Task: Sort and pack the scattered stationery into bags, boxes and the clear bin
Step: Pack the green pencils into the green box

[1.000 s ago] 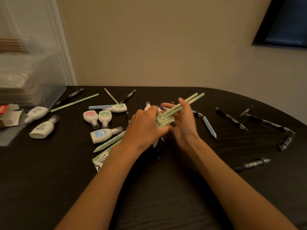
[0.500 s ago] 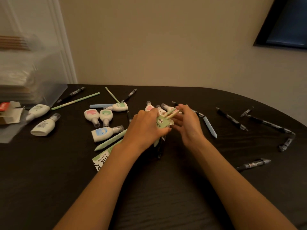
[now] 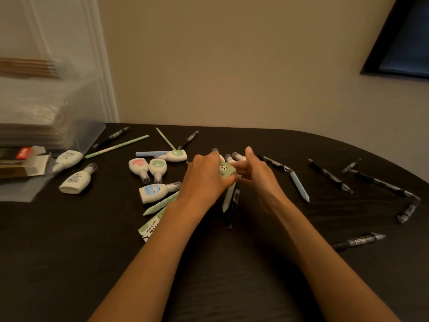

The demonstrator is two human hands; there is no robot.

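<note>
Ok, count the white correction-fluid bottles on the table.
6 fully visible: two at far left, pink, green, blue, one behind. More caps show behind the hands; others may be hidden.

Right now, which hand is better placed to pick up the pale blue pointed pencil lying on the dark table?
Right. The right hand is nearest the pale blue pointed pencil, which lies just to its right on the dark table, and only its fingertips touch the small green panda box. The left hand grips that box.
</note>
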